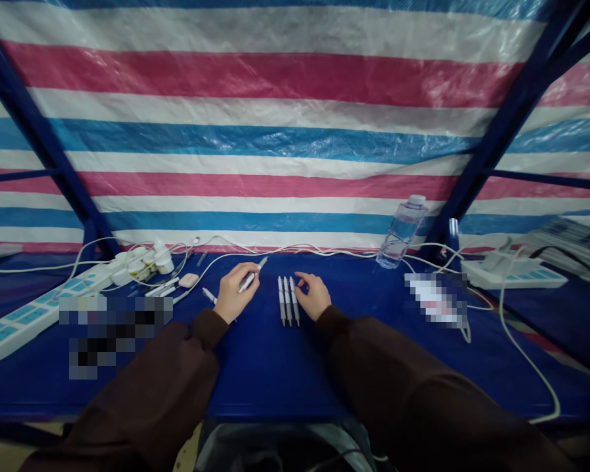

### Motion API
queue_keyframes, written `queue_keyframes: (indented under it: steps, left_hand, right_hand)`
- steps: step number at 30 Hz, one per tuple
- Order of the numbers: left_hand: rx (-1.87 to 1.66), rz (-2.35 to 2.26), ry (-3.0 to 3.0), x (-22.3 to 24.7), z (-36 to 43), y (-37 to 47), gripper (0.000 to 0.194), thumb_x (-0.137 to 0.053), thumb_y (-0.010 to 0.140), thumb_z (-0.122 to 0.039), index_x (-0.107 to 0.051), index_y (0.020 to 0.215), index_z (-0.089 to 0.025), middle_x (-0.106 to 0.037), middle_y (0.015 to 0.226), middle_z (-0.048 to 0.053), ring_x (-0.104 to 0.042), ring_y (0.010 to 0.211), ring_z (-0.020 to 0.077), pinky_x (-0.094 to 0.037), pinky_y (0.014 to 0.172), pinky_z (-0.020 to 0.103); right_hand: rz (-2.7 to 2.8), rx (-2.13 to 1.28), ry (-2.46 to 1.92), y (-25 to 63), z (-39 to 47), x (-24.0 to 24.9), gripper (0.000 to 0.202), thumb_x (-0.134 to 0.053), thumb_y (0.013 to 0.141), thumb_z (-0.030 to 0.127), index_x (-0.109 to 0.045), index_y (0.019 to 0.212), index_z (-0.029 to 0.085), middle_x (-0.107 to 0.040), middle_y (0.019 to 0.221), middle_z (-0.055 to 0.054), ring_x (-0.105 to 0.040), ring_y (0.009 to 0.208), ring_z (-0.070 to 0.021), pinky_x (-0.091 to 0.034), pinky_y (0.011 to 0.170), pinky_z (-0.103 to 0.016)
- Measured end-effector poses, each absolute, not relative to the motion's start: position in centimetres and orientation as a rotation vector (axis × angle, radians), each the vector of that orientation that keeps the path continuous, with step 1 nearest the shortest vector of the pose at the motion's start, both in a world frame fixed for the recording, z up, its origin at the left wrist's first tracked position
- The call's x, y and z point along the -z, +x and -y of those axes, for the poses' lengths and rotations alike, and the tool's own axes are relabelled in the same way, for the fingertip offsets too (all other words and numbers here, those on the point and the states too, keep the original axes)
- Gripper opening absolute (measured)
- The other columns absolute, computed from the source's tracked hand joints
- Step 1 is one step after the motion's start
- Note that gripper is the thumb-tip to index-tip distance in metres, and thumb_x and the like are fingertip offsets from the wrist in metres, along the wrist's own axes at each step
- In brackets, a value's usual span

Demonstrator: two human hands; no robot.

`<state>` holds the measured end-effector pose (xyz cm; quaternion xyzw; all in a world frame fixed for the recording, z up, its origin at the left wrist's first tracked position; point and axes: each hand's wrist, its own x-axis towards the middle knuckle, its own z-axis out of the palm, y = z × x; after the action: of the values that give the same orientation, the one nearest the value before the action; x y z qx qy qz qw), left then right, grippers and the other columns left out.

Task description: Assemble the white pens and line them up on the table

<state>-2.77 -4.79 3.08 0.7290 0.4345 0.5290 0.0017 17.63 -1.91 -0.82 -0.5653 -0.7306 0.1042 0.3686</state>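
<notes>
My left hand [237,290] is closed around a white pen [247,282], whose tip points up and to the right. Another white pen [209,295] lies on the blue table partly hidden by that hand. To the right, three white-and-grey pens [288,301] lie side by side, roughly parallel. My right hand [314,296] rests just right of this row, its fingers loosely bent and apart with nothing held. Its fingertips are close to the rightmost pen [294,300]; whether they touch it I cannot tell.
A long white power strip [44,308] with plugs and cables runs along the left. Several pens [162,288] and a small pale case [189,280] lie near it. A clear bottle [401,233] stands back right, with another power strip [516,274] beyond. Striped sheeting [275,151] hangs behind.
</notes>
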Motion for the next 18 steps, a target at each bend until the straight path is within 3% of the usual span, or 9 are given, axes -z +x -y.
queue_keyframes:
  steps: [5,9,18]
  left_hand:
    - [-1.585,-1.148,2.330,-3.5,5.4,-2.4,0.015,-0.051,0.082,-0.021,-0.065,0.084,-0.017,-0.068,0.097,0.007,-0.063,0.092,0.0173,-0.049,0.087,0.034]
    - [-1.485,-1.029,2.366,-3.5,5.6,-2.1,0.017,-0.053,0.082,-0.025,-0.067,0.085,-0.018,-0.070,0.095,0.007,-0.065,0.090,0.0178,-0.051,0.085,0.034]
    - [-1.550,-1.145,2.339,-3.6,5.8,-2.0,0.017,-0.061,0.077,-0.034,-0.068,0.078,-0.019,-0.070,0.081,0.004,-0.064,0.078,0.0160,-0.051,0.076,0.031]
  right_hand:
    - [1.851,-0.037,-1.307,17.6,2.5,0.3,0.049,-0.048,0.078,0.017,-0.046,0.127,0.018,-0.057,0.111,-0.010,-0.049,0.099,-0.0227,-0.040,0.082,-0.035]
    - [2.023,0.110,-1.150,17.4,3.2,-0.6,0.044,-0.038,0.086,0.016,-0.044,0.130,0.022,-0.049,0.129,-0.009,-0.040,0.118,-0.0225,-0.033,0.091,-0.037]
    - [2.120,0.068,-1.052,17.4,2.8,-0.3,0.030,-0.036,0.089,0.014,-0.059,0.106,0.020,-0.063,0.110,-0.007,-0.043,0.119,-0.0209,-0.029,0.091,-0.037]
